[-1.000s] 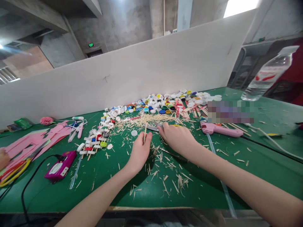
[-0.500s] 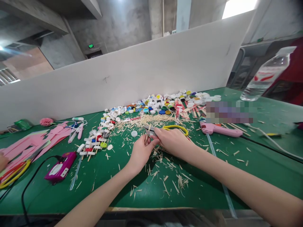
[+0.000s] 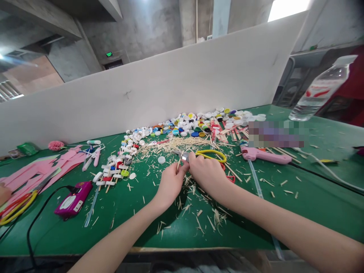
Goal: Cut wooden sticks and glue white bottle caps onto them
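My left hand [image 3: 170, 184] is closed, pinching a short thin wooden stick [image 3: 178, 165] that stands up between thumb and fingers. My right hand [image 3: 207, 173] grips a pair of scissors around the middle, partly covering them. Their grey blades [image 3: 185, 156] point left beside the stick, and a yellow handle loop [image 3: 212, 151] and a red loop [image 3: 231, 178] show past the knuckles. The two hands meet at the thumbs, low over the table. Wood shavings [image 3: 186, 143] lie in a heap behind them, with more slivers scattered in front.
Bottle caps [image 3: 189, 124] form a long pile along the white partition [image 3: 159, 94]. A pink glue gun [image 3: 264, 155] lies right, near a water bottle [image 3: 321, 89]. At left are a purple box [image 3: 73, 201] with a cable, pink paper [image 3: 64, 161] and another person's hand [image 3: 4, 194].
My right hand has turned and shifted slightly on the scissors, uncovering the red loop. The stick in my left hand stands a little lower beside the blades.
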`<state>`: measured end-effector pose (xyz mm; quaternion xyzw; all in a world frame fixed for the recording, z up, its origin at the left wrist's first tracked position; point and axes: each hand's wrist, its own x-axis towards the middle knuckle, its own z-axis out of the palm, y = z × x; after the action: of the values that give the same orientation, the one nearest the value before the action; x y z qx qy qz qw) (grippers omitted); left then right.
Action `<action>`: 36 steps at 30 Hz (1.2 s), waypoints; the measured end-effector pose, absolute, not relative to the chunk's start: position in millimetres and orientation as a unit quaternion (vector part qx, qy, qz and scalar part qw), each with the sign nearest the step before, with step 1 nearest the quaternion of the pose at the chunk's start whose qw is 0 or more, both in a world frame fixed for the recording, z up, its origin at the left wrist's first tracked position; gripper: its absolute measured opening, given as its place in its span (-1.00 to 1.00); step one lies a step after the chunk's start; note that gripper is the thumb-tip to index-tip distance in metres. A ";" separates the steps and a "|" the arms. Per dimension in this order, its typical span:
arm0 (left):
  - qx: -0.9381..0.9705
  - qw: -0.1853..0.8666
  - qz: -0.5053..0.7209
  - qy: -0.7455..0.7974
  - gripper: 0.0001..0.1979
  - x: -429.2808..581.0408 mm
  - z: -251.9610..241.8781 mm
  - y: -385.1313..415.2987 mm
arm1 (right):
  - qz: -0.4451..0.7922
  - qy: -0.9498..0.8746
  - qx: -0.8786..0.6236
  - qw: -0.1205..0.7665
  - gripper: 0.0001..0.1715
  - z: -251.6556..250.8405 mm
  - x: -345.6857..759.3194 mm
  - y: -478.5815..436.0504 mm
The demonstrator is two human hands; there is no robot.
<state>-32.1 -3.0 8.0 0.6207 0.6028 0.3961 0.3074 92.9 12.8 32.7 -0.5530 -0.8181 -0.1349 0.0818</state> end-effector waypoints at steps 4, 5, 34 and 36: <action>0.626 0.309 0.389 0.601 -0.57 -30.4 6.8 -3.4 | -0.142 -0.812 -0.562 0.076 -0.70 32.3 91.5 13.1; 0.628 0.306 0.387 0.602 -0.56 -30.2 6.4 -3.8 | -0.148 -0.803 -0.572 0.083 -0.67 33.0 92.3 14.5; 0.604 0.387 0.425 0.551 -0.60 -34.7 3.7 2.1 | -0.126 -0.882 -0.449 0.067 -0.74 42.2 107.8 24.4; 0.609 0.367 0.417 0.566 -0.58 -35.3 4.5 2.3 | -0.128 -0.868 -0.476 0.061 -0.74 42.1 102.7 20.6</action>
<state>-35.3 2.3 4.5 0.6090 0.5660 0.4174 0.3669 102.7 20.6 42.1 -0.4756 -0.8682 -0.1277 0.0615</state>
